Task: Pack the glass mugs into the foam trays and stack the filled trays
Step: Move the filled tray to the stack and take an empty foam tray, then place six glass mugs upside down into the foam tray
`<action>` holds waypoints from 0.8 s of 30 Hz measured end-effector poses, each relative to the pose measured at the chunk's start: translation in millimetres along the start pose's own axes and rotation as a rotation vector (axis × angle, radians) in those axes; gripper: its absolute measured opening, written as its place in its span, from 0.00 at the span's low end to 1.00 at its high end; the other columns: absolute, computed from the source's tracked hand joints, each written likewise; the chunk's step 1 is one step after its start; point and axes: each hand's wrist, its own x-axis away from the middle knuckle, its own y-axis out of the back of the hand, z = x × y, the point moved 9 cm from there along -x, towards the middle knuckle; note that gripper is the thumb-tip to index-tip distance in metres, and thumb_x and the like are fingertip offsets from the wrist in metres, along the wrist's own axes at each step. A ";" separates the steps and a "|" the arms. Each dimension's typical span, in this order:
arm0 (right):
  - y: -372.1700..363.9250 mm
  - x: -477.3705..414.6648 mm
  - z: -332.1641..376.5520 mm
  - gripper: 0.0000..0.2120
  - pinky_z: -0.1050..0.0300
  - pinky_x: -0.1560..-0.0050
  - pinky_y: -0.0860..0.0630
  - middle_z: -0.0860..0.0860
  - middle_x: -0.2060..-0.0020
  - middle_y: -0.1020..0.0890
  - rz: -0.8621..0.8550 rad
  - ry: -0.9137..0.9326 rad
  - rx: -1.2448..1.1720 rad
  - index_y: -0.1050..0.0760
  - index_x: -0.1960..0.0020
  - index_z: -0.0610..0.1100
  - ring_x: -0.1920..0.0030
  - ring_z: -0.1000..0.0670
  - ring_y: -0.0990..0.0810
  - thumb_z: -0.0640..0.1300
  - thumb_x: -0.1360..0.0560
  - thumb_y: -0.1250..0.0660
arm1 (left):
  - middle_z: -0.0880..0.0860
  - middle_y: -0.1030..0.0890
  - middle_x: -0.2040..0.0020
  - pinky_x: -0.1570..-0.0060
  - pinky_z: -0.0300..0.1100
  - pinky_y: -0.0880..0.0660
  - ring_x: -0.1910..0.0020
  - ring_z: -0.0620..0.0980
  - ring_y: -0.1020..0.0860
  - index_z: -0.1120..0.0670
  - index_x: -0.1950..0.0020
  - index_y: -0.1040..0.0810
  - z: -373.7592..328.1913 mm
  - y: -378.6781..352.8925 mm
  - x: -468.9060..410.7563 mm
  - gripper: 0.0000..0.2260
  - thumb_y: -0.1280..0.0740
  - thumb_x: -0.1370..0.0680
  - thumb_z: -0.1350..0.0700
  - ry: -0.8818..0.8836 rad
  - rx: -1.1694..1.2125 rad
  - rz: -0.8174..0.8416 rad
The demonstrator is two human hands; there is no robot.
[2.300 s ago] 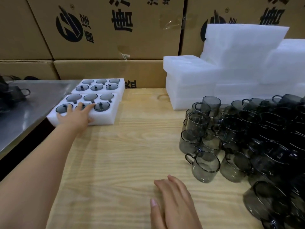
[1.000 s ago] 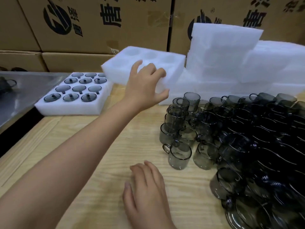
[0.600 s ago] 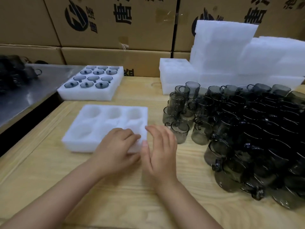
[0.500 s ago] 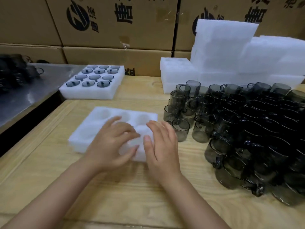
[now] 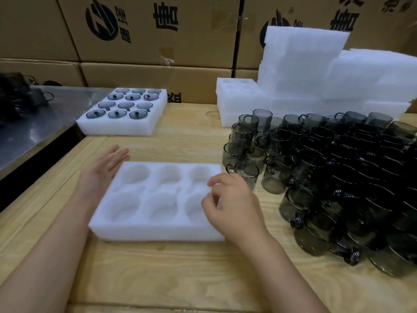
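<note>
Both hands have drawn apart since half a second ago, when they lay together on the near part of the empty foam tray [image 5: 158, 229]. That tray now sits square on the wooden table [image 5: 180, 272] in front of the person, all six of its cavities bare.

The right hand [image 5: 232, 202] hangs over the tray's right end, fingers loosely curled and holding nothing. The left hand [image 5: 101, 170] is flat and relaxed just beside the tray's far left corner, palm turned towards it.

To the right, just beside the tray, lies the heap of loose smoked-glass mugs [image 5: 327, 177]. It is large, so most of the packing looks still to come.

Farther off on the left, the filled trays [image 5: 117, 129] hold twelve mugs. They seem to lie side by side, not stacked. Beyond the heap, a pile of spare foam trays [image 5: 239, 100] waits against the cardboard boxes [image 5: 158, 46]. Loading this tray is the likely next step.
</note>
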 end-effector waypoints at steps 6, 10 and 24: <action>24.8 -2.8 -15.0 0.17 0.54 0.63 0.34 0.50 0.69 0.27 -0.033 -0.086 0.042 0.36 0.73 0.45 0.59 0.49 0.31 0.47 0.27 0.40 | 0.55 0.18 0.48 0.53 0.44 0.21 0.50 0.51 0.19 0.56 0.36 0.26 30.5 -56.0 9.7 0.17 0.48 0.20 0.63 0.103 -0.094 0.258; 39.1 -3.5 -36.4 0.20 0.53 0.68 0.36 0.50 0.76 0.31 -0.110 -0.218 -0.046 0.38 0.74 0.43 0.68 0.47 0.31 0.48 0.26 0.39 | 0.51 0.16 0.59 0.63 0.37 0.21 0.62 0.47 0.18 0.57 0.43 0.24 32.6 -67.4 6.7 0.21 0.48 0.26 0.75 0.055 -0.280 0.344; 32.7 -61.6 -73.6 0.26 0.50 0.42 0.38 0.44 0.41 0.27 0.161 -0.339 0.764 0.24 0.45 0.44 0.38 0.42 0.36 0.65 0.26 0.40 | 0.52 0.17 0.64 0.65 0.36 0.22 0.65 0.48 0.18 0.59 0.46 0.23 29.8 -67.9 -1.6 0.21 0.39 0.38 0.70 0.003 -0.291 0.462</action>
